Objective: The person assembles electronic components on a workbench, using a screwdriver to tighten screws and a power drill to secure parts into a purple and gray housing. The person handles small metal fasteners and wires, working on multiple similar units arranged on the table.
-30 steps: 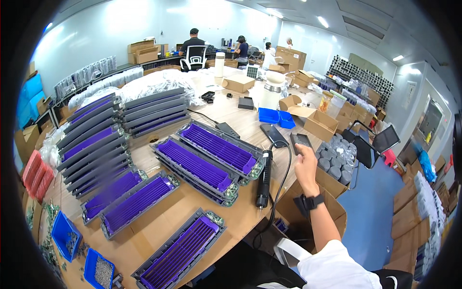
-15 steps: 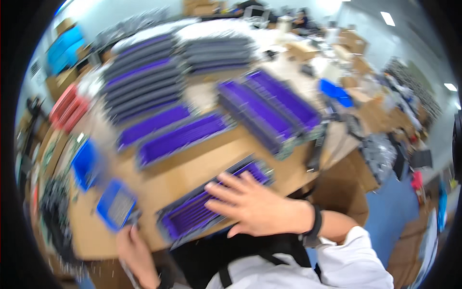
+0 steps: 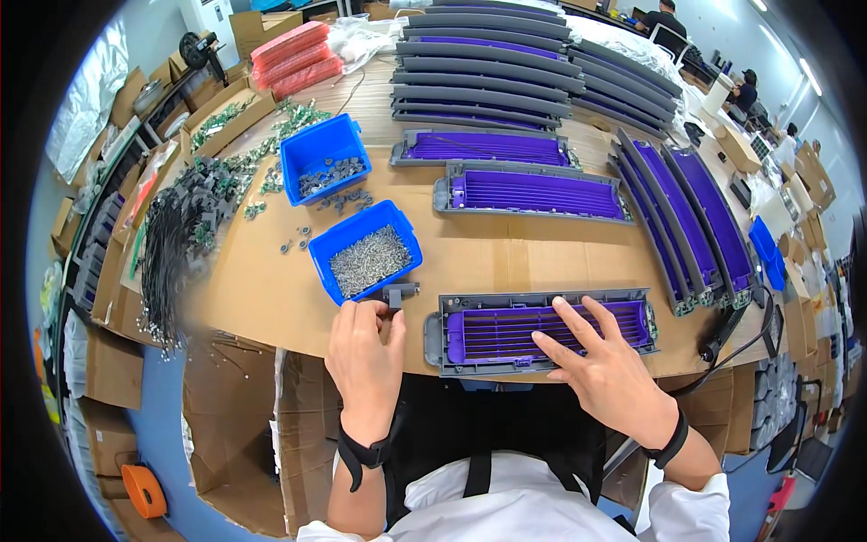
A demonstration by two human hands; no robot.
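Beside the blue bin of screws (image 3: pixel 366 250), the left hand (image 3: pixel 366 357) now pinches a small grey part (image 3: pixel 398 294) in its fingers, while the right hand (image 3: pixel 607 366), a second ago reaching far off, lies open-fingered on the purple grille (image 3: pixel 542 330).

2 blue bins (image 3: pixel 322 155), 3 red packs (image 3: pixel 293 54), 2 hands (image 3: pixel 366 348).

We see a cardboard-covered table (image 3: pixel 506 257) bearing 2 blue bins (image 3: pixel 323 163), grey-and-purple grille panels (image 3: pixel 533 191) and scattered small parts (image 3: pixel 298 237).
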